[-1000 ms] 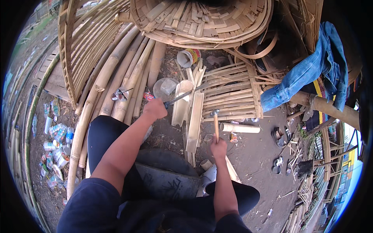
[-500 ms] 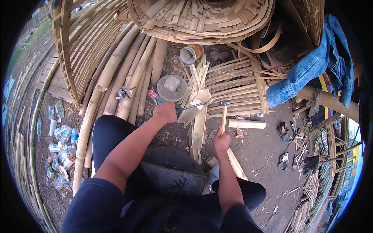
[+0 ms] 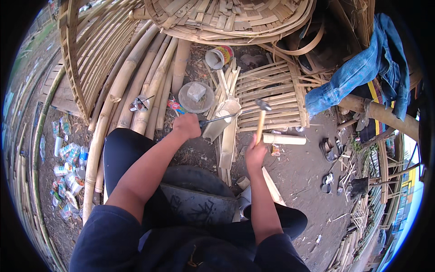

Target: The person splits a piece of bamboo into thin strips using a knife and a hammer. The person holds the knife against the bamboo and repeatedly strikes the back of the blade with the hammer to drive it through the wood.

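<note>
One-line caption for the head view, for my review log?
Seated person's left hand holds a metal blade against a split bamboo piece; right hand raises a hammer.

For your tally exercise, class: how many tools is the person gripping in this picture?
2. A hammer, raised upright in the right hand, and a metal blade, held by the left hand against the split bamboo piece. Others may lie hidden among the bamboo.

Blue denim jacket [image 3: 362, 77]; tan bamboo poles [image 3: 136, 86]; black trousers [image 3: 122, 154].
</note>
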`<action>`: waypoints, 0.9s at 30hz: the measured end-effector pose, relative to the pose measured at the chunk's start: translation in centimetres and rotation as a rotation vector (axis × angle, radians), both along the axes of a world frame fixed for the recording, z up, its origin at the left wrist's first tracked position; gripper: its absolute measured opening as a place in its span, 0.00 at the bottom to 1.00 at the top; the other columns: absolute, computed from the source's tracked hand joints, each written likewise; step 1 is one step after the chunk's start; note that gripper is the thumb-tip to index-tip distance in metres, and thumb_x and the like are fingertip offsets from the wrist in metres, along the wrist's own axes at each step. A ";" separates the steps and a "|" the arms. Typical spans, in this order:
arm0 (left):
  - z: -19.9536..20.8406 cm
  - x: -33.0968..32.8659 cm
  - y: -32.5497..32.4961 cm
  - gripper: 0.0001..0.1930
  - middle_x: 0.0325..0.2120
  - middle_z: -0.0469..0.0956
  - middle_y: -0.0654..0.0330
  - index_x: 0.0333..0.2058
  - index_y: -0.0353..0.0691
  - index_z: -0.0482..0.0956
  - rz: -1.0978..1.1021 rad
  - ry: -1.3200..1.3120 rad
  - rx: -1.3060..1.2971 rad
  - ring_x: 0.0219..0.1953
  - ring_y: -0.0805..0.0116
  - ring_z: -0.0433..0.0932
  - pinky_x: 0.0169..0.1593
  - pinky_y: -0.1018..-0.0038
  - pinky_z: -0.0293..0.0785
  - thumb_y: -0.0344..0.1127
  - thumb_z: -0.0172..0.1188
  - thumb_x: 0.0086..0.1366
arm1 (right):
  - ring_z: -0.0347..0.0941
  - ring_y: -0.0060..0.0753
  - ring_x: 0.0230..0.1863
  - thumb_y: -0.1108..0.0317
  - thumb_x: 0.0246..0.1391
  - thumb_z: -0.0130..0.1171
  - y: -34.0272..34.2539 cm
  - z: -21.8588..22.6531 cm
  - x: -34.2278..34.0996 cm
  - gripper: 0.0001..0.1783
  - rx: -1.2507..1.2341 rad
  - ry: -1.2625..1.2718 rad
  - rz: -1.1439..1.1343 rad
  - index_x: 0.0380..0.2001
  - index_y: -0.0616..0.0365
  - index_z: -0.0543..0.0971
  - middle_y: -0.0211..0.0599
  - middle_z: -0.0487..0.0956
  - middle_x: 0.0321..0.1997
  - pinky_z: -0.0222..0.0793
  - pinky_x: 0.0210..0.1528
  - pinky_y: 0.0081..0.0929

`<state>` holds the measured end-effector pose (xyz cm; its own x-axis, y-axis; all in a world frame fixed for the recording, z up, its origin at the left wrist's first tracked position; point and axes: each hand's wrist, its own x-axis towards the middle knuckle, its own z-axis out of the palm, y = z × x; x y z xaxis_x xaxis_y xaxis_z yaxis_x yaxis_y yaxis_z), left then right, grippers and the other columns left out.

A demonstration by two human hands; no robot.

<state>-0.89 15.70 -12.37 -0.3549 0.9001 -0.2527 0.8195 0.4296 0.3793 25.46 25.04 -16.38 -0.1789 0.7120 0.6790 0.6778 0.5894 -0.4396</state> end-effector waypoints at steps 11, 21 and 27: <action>-1.2 -1.2 -1.7 0.14 0.37 0.80 0.43 0.34 0.34 0.81 0.110 -0.013 0.023 0.43 0.50 0.80 0.48 0.61 0.76 0.34 0.53 0.50 | 0.58 0.29 0.11 0.52 0.64 0.48 -1.4 15.2 -2.9 0.27 -0.014 0.366 0.118 0.17 0.63 0.67 0.36 0.62 0.08 0.55 0.15 0.30; -1.5 -0.4 0.0 0.16 0.40 0.79 0.45 0.37 0.34 0.79 0.198 -0.048 0.077 0.45 0.52 0.79 0.49 0.62 0.76 0.34 0.52 0.52 | 0.72 0.70 0.28 0.55 0.62 0.49 -1.6 -5.6 3.6 0.27 -0.609 -0.194 -0.129 0.18 0.70 0.73 0.65 0.73 0.20 0.66 0.32 0.56; -2.8 -2.2 -0.6 0.16 0.38 0.78 0.39 0.36 0.28 0.77 0.164 -0.073 0.052 0.43 0.47 0.79 0.50 0.61 0.74 0.35 0.53 0.51 | 0.64 0.44 0.13 0.57 0.63 0.49 -1.5 7.7 0.0 0.24 -0.250 0.096 -0.062 0.21 0.67 0.70 0.49 0.68 0.12 0.60 0.19 0.38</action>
